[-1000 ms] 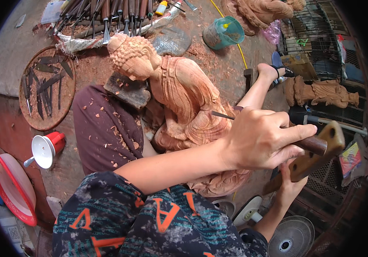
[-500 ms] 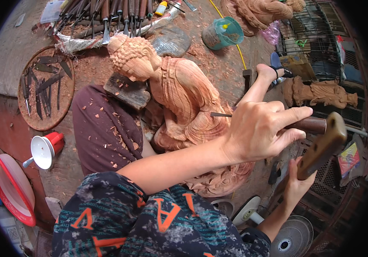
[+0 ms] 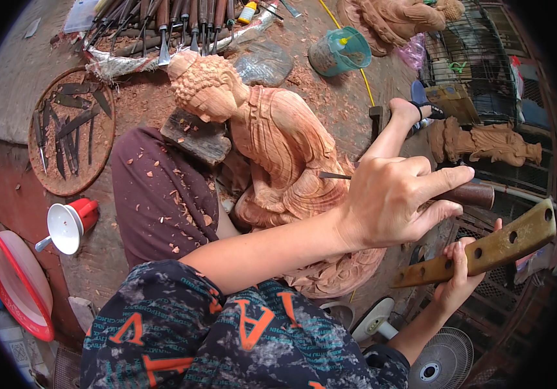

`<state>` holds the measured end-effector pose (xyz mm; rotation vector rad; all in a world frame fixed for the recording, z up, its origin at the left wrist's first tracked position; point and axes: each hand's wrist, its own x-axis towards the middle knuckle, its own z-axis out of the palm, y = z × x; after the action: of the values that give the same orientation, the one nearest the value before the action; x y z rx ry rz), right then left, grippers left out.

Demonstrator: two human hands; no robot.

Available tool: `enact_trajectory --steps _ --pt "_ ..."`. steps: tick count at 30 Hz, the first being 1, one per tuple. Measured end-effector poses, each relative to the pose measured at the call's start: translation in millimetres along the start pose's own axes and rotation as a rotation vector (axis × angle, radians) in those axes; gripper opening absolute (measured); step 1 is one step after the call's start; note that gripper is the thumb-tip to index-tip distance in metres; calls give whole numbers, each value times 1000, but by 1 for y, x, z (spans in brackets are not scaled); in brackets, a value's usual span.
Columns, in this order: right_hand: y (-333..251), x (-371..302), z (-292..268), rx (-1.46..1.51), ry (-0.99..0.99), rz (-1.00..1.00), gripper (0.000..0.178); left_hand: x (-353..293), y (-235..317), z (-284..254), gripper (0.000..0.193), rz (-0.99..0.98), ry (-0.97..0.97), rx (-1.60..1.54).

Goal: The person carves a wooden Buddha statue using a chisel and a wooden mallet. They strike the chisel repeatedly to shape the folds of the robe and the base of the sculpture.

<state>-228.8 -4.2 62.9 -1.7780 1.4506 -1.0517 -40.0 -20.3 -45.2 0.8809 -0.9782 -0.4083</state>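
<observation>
A reddish wooden statue (image 3: 278,149) of a seated figure lies tilted across my lap, its head resting on a rough wood block (image 3: 194,136). My left hand (image 3: 395,201) is closed around a chisel (image 3: 469,194) with a dark handle. The chisel's thin blade touches the statue's folded robe. My right hand (image 3: 460,279) grips a flat wooden mallet (image 3: 505,240) with several holes, held to the right of and just below the chisel handle, apart from it. Wood chips cover my maroon trouser leg (image 3: 162,194).
A round tray of blades (image 3: 71,129) lies at the left, with a row of chisels (image 3: 174,26) at the top. A red and white funnel (image 3: 68,223), a red-rimmed basin (image 3: 12,285), a teal cup (image 3: 340,52), another carved figure (image 3: 486,142), a wire cage (image 3: 479,52) and a fan (image 3: 443,363) surround me.
The mallet was against the end of the chisel handle, then swung up, and now hangs lower and flatter to the right. My left hand has held the chisel on the statue throughout.
</observation>
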Motion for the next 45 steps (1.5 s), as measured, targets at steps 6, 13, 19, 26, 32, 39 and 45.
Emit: enact_trajectory --steps 6,13,19,26,32,39,45 --pt "10 -7 -13 -384 6 -41 55 -1 -1 -3 43 -14 11 -8" --pt "13 -18 -2 -427 12 -47 37 -5 7 -10 45 36 -28 -30" --pt "26 -14 -6 -171 -60 74 26 -6 20 5 47 25 -240 44" --pt "25 -12 12 3 0 126 80 -6 4 8 44 -13 -286 206" --pt "33 -12 5 66 29 140 67 -4 4 8 43 -68 -312 160" --pt "48 -11 -4 -169 48 227 27 -6 0 8 43 -110 -370 167" --pt "53 -18 5 -261 4 168 23 -11 1 -2 41 -149 -435 292"
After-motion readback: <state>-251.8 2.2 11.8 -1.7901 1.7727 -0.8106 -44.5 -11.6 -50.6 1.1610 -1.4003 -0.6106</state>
